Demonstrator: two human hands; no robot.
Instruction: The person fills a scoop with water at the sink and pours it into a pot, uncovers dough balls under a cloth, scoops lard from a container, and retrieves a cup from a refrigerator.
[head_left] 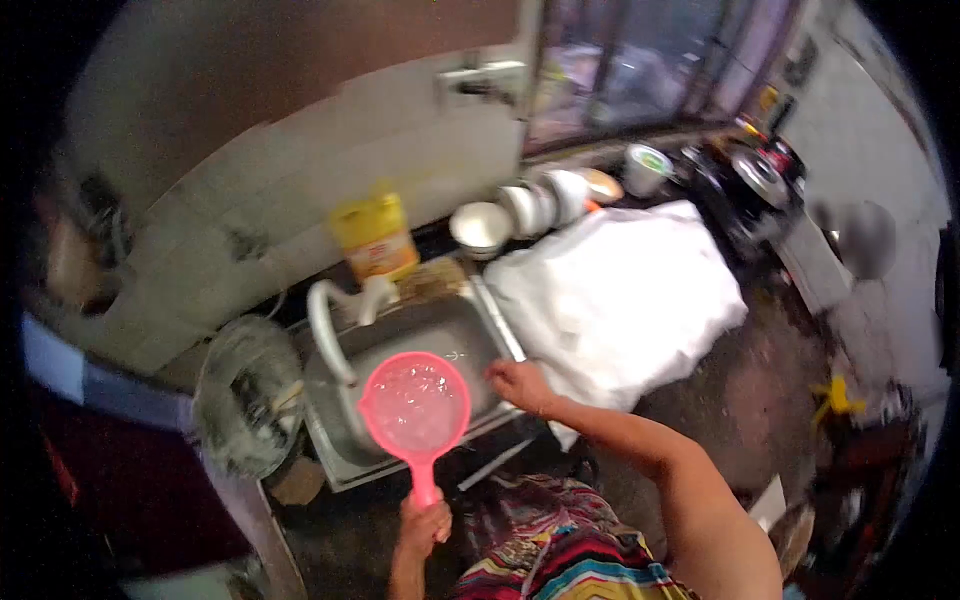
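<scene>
Fingers of the left hand wrap around the handle of a pink dipper, its round bowl holding water just ahead of them, over the near part of a metal sink. Curled fingers of the right hand hover near the sink's right edge, beside a large white sheet. Beyond the left fingers, a white faucet arches over the basin, with a yellow jug behind. Bowls line the wall ahead of the right fingers.
</scene>
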